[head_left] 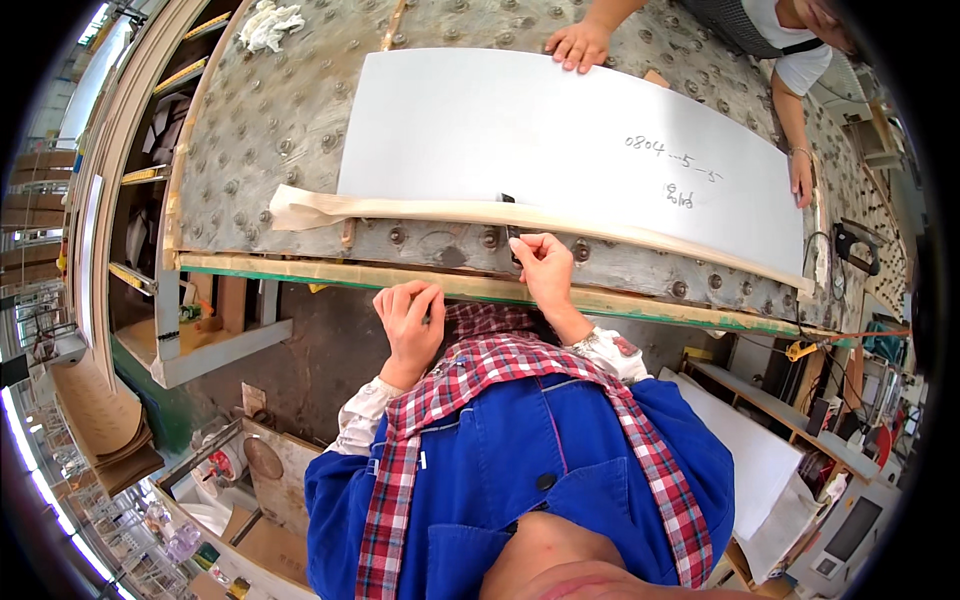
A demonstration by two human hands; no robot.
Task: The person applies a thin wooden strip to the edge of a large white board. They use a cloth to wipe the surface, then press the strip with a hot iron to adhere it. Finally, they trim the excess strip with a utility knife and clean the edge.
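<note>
A long white panel (480,120) with handwriting on its right part lies on the studded table (240,160). Along its near edge runs a thin wood-coloured edging strip (420,209), whose left end widens and sticks out past the panel. My right hand (548,275) is closed around a slim black tool (511,225), whose tip reaches over the strip to the panel's edge; its exact kind is not clear. Just in front of the table's edge is my left hand (408,325), its fingers curled in and hiding whatever may be between them.
Across the table, another person's hand (580,46) rests on the panel's far edge and their other hand (801,178) is at its right end. A crumpled white cloth (270,25) lies far left. A black-handled tool (858,247) sits on the right.
</note>
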